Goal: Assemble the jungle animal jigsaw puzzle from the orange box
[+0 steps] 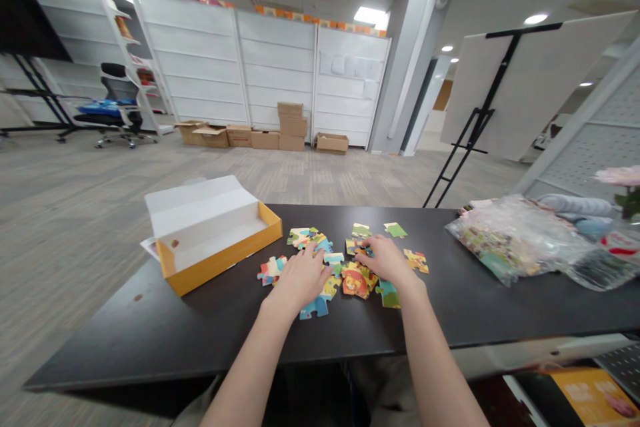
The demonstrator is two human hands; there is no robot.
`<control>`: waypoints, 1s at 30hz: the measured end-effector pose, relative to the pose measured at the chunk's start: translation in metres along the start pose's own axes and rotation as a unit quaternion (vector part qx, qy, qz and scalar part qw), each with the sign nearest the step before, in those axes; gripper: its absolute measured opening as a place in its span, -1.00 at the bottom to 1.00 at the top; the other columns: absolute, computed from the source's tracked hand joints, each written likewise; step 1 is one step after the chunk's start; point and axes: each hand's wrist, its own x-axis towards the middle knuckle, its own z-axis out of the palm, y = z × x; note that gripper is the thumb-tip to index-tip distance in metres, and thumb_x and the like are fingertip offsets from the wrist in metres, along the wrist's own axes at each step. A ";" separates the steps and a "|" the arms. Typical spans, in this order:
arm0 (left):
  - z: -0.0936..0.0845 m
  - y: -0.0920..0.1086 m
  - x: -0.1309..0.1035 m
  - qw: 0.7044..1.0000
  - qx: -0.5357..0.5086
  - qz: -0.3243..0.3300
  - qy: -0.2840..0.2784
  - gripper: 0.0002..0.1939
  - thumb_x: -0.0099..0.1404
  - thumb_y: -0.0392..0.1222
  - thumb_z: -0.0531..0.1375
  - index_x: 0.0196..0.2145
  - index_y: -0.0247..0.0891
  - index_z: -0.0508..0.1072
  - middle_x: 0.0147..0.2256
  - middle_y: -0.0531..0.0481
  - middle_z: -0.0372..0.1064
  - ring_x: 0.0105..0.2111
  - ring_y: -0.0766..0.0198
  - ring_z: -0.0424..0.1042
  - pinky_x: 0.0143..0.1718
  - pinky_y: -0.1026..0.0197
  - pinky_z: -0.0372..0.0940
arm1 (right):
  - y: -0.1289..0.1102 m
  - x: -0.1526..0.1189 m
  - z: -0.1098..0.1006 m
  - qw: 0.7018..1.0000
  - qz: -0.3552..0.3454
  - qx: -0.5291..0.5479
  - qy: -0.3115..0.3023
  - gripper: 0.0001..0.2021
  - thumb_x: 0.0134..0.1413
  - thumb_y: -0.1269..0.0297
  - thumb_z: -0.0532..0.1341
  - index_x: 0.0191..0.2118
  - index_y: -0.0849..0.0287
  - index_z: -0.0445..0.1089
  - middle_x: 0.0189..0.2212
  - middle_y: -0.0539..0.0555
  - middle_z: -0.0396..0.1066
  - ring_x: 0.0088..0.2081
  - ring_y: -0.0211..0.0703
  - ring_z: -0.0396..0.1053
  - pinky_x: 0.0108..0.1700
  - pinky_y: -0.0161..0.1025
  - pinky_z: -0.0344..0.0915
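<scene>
Head view: puzzle pieces point(356, 282) lie loose, some overlapping, mid-table. The left hand point(303, 277) and right hand point(387, 259) are over them; whether either grips a piece cannot be determined. Sideways finger pressure could displace or stack adjacent pieces. Surface: dark table point(200, 333), open yellow box point(215, 274) left, plastic bag point(520, 233) right. Room: white shelving point(275, 47) and cardboard boxes point(293, 127) at far side.

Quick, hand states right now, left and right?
Left hand: palm down over the puzzle pieces, fingers spread; grip can't be told.
Right hand: fingers at pieces on the table; whether it pinches one can't be told.
</scene>
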 end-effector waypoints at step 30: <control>-0.007 -0.005 0.000 0.999 -0.046 0.018 0.014 -0.64 0.47 -0.07 0.08 0.15 -0.20 0.35 0.11 -0.17 0.41 0.05 0.00 0.46 0.01 0.04 0.36 | 0.022 -0.004 -0.011 0.998 0.015 0.055 0.010 -0.73 0.12 0.20 0.29 -0.08 0.17 0.53 -0.06 0.21 0.56 -0.02 0.07 0.49 0.03 -0.14 0.33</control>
